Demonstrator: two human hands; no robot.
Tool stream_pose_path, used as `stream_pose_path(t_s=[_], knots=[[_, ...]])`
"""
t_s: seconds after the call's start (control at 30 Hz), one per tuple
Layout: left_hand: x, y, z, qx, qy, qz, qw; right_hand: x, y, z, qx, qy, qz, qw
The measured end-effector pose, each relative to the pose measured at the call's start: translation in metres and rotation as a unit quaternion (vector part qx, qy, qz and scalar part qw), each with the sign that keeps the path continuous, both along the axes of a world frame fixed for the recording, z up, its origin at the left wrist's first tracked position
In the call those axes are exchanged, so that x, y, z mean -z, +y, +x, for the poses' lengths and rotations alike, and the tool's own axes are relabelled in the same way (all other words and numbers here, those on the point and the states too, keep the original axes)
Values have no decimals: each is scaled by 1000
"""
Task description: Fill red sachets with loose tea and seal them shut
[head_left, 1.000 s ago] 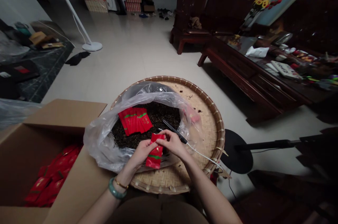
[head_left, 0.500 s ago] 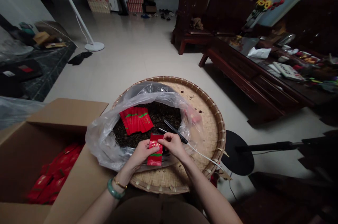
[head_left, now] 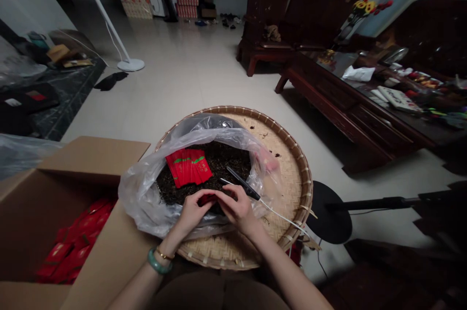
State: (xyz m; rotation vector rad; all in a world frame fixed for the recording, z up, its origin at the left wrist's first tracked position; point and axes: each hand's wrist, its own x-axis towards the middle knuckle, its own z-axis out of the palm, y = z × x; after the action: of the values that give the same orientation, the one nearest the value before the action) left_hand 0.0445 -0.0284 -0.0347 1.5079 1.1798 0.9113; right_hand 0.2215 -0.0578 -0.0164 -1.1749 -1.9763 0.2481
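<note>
Person's left hand point(head_left: 193, 211) and right hand point(head_left: 240, 209): fingers clamped on thin red packet point(head_left: 206, 199), seemingly opening it; next move likely calls for steady hold.

My left forearm point(head_left: 144, 276) slants from seven o'clock up toward between one and two; my right forearm point(head_left: 282, 264) slants from five toward between ten and eleven. At six o'clock, my left hand point(head_left: 194, 211) and right hand point(head_left: 240, 209) meet at the fingertips, almost touching. The left has its index finger arched over its thumb in a pinch, pointing toward two. The right is bent inward toward ten, fingers curled, a gap showing between its digits. My wrists sit well apart.
</note>
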Motion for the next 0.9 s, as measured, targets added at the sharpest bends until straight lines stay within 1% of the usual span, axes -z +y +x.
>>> stream_pose_path(t_s=[0.07,0.17,0.23,0.3,0.37,0.43,0.5,0.6,0.67,0.73,0.77,0.83,0.9], knots=[[1,-1,-1,-1,9,-4,1000,3,0,-1,-2,-6,1,1000],[-1,-2,-3,2,-6,-8,1000,2,0,-2,-18,-10,11,1000],[-5,-3,-5,4,-9,10,1000,-1,0,-4,-27,-6,11,1000],[-9,-5,-8,14,15,59,998,-3,0,-5,-27,9,-7,1000],[-13,-6,-12,32,55,129,990,-6,0,-7,-15,25,-31,999],[-16,-7,-16,54,89,201,974,-7,0,-8,-5,30,-46,998],[-18,-5,-20,73,112,263,955,-7,1,-8,-9,22,-52,998],[-21,-2,-26,75,150,327,930,-4,3,-5,-27,20,-58,998],[-23,1,-30,60,177,352,917,-1,4,-2,-23,47,-72,996],[-24,2,-34,42,194,361,911,2,5,1,-8,74,-105,992],[-25,3,-35,32,196,362,911,3,6,3,-5,70,-130,989],[-26,3,-37,16,198,363,910,4,7,4,-15,13,-190,982],[-28,4,-37,2,208,374,904,3,7,2,-36,-76,-239,967]])
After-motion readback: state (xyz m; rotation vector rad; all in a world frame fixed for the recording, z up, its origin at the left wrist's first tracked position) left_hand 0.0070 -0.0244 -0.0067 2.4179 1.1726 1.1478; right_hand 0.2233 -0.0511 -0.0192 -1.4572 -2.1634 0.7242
